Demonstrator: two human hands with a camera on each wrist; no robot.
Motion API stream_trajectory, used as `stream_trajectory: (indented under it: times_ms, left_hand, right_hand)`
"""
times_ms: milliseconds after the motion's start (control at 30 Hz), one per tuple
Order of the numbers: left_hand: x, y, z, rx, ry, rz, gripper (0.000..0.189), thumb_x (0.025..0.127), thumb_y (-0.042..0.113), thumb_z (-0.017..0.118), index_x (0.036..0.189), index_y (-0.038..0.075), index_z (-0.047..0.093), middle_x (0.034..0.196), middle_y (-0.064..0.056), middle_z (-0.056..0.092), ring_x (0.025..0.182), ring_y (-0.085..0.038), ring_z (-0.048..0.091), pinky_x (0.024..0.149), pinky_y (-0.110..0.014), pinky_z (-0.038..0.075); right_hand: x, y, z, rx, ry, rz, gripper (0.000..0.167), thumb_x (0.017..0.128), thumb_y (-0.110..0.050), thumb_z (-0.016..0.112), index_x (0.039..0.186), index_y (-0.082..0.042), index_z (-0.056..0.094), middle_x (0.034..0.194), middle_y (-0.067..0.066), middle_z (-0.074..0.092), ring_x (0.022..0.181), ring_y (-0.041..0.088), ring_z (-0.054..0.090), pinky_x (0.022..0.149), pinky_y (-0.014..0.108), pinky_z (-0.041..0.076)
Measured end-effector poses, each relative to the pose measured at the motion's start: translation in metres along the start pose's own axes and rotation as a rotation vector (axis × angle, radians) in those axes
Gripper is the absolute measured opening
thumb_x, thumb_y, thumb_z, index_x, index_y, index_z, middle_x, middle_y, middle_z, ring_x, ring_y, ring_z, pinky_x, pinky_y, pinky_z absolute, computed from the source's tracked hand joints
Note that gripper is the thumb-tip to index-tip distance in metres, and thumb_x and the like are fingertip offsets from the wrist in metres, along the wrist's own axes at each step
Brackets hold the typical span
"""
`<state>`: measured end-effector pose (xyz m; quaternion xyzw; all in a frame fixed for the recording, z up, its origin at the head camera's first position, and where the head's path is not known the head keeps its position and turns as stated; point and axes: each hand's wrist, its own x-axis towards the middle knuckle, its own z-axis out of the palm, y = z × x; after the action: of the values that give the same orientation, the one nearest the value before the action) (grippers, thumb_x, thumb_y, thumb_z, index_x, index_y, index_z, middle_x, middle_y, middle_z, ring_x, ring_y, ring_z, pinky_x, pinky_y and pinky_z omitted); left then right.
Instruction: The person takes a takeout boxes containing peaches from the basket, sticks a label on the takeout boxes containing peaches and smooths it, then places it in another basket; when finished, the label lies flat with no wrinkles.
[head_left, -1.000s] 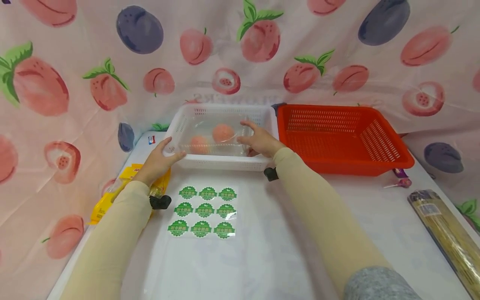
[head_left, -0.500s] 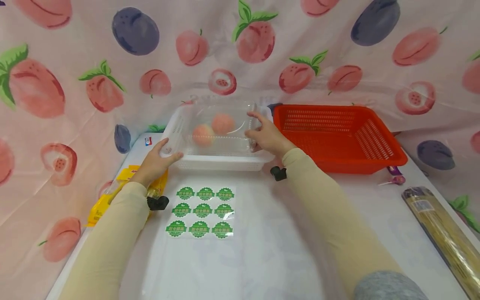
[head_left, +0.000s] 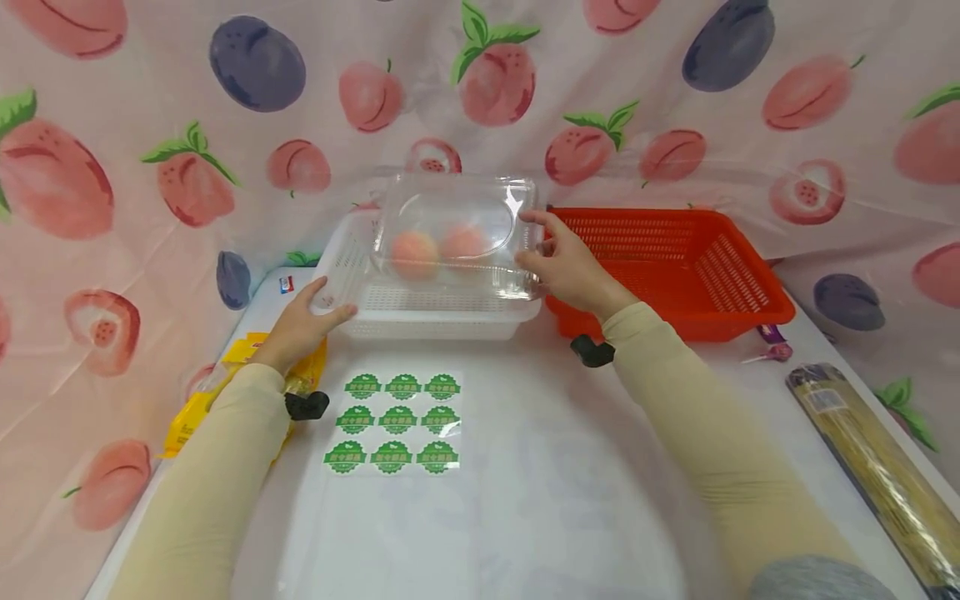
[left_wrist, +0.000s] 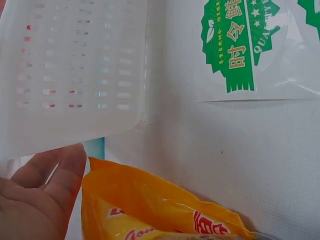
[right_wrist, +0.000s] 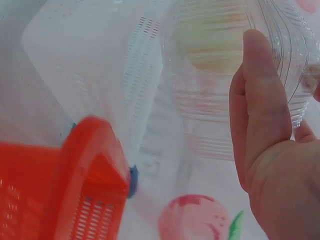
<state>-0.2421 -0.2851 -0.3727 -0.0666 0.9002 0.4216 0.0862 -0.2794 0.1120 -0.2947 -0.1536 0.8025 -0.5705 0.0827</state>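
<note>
In the head view a clear plastic fruit box (head_left: pixel 450 196) with two peaches (head_left: pixel 415 254) showing inside is raised and tilted over the white basket (head_left: pixel 427 327). My right hand (head_left: pixel 573 267) holds its right end, thumb on the near side and fingers at the far side. The right wrist view shows those fingers (right_wrist: pixel 262 75) along the box's ribbed wall. My left hand (head_left: pixel 303 325) rests at the white basket's left front corner, thumb and forefinger spread. From the left wrist, its fingers (left_wrist: pixel 60 175) look fairly straight, with their tips right at the basket rim.
A red basket (head_left: pixel 667 329) stands right of the white one. A sheet of green round stickers (head_left: pixel 397 421) lies in front. Yellow snack packaging (head_left: pixel 195 417) lies under my left forearm. At the right are a lollipop (head_left: pixel 772 353) and a long clear pack of noodle-like strands (head_left: pixel 877 467).
My right hand has lifted the fruit box, peaches inside, up from the white basket and slightly rightward, tilting it. The left hand has stayed at the basket corner.
</note>
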Motion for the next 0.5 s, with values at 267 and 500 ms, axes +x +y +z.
stream_trajectory:
  times_ms: [267,500]
  left_hand:
    - [0.000,0.002,0.000,-0.009,-0.009,-0.003,0.116,0.079,0.078,0.062,0.163,0.027,0.001,0.166,-0.017,-0.001,0.148,-0.048,0.007,0.111,-0.072,0.012]
    - [-0.002,0.004,0.000,-0.003,-0.021,-0.007,0.116,0.079,0.078,0.061,0.162,0.027,-0.001,0.167,-0.016,-0.004,0.148,-0.048,0.004,0.110,-0.073,0.010]
  right_hand:
    - [-0.031,-0.001,-0.016,-0.041,0.003,-0.008,0.058,0.099,-0.015,0.062,0.151,-0.025,0.036,0.116,0.019,0.047,0.101,0.032,0.053,0.074,0.040,0.061]
    - [-0.063,0.008,-0.031,-0.113,0.017,0.003,0.060,0.099,-0.019,0.063,0.152,-0.024,0.035,0.130,0.019,0.047,0.113,0.034,0.052,0.076,0.043,0.060]
